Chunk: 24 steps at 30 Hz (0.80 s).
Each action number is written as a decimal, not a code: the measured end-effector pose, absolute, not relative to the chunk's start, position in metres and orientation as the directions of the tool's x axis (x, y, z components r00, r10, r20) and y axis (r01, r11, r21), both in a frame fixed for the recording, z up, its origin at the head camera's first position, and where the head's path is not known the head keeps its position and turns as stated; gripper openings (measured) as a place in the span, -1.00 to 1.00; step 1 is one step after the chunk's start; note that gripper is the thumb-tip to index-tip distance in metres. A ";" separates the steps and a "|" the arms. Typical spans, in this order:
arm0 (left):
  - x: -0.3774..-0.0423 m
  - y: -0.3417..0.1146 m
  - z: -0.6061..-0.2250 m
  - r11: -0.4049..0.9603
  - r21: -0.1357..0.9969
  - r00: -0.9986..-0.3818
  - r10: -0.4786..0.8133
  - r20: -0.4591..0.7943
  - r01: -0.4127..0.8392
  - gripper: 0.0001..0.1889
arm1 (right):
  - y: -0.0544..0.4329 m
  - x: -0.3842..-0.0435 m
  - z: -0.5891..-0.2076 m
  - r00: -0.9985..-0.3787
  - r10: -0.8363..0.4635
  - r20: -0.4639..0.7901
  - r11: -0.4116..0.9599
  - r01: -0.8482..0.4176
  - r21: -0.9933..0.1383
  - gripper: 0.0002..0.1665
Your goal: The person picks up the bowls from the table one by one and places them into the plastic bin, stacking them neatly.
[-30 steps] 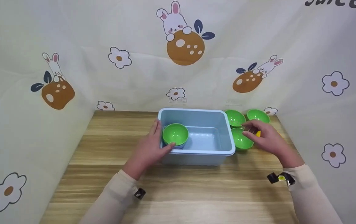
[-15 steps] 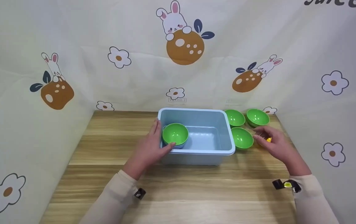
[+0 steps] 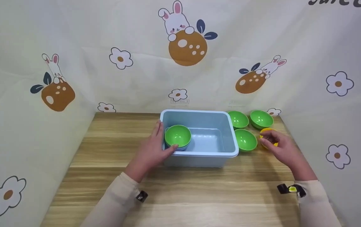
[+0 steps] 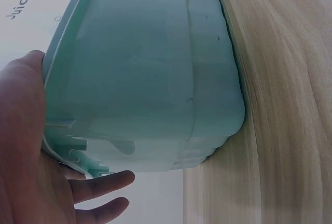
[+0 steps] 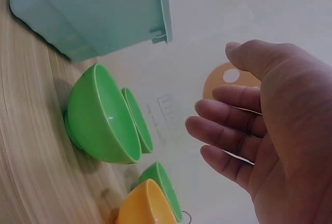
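A light blue plastic bin (image 3: 205,154) stands on the wooden table. My left hand (image 3: 150,153) holds its left near corner, thumb over the rim and the other fingers along the side. Inside the bin, at the left, sits a green bowl (image 3: 177,136) on something bluish, mostly hidden. My right hand (image 3: 280,147) hovers over a yellow bowl (image 5: 145,206) to the right of the bin, its fingers loosely bent and apart from the bowl in the right wrist view. Beside the yellow bowl is a green bowl (image 3: 246,140).
Two more green bowls stand at the back right, one by the bin (image 3: 239,119) and another green bowl (image 3: 261,119) farther right. A printed cloth (image 3: 142,82) walls off the back and sides of the wooden table (image 3: 180,198).
My right hand has moved right and slightly nearer, from above the green bowl to above the yellow bowl. The left hand and the bin have stayed in place.
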State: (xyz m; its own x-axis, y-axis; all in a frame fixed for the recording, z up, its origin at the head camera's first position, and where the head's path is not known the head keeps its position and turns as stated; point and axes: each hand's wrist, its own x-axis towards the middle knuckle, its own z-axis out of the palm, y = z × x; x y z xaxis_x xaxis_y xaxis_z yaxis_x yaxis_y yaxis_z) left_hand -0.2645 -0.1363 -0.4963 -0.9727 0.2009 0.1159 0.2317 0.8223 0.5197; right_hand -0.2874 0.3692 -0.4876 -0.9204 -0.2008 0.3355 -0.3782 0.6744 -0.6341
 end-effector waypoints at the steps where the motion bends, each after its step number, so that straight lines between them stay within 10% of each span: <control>1: -0.264 -0.136 -0.496 0.823 0.519 -0.973 0.201 0.116 0.232 0.26 | 0.370 -0.287 -0.488 -0.919 -0.199 0.339 0.674 -0.380 -0.633 -0.75; 13: -0.265 -0.135 -0.497 0.822 0.525 -0.975 0.194 0.106 0.220 0.25 | 0.375 -0.289 -0.496 -0.907 -0.170 0.386 0.715 -0.383 -0.585 -0.70; 24: -0.265 -0.136 -0.498 0.827 0.514 -0.974 0.196 0.114 0.227 0.28 | 0.395 -0.300 -0.518 -0.883 -0.109 0.456 0.789 -0.356 -0.501 -0.25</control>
